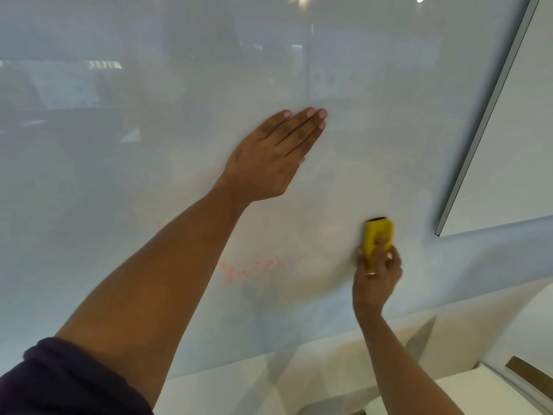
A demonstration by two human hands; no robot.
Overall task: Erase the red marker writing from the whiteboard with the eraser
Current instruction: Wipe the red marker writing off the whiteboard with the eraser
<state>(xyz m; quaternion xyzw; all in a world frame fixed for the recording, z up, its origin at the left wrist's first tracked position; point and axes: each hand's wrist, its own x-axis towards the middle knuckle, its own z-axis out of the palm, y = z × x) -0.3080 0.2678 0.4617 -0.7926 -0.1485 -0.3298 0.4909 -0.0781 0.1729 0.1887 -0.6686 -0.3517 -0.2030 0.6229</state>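
Mid-erase: right hand (377,274) clamped on yellow block eraser (377,238) against glossy whiteboard (119,145), left hand (269,157) flat, open; faint red marker writing (254,269) leftward probably needs next pass.

light: soft, even | glare: lamp reflections on whiteboard (359,70) top | edges: wide-angle bending | focus: slightly soft

Your left hand (269,157) lies flat on the whiteboard (119,145). Your right hand (375,277), at its 5 o'clock, presses the yellow eraser (377,235) against the board. Faint red writing (251,272) lies at 9 o'clock from the eraser.
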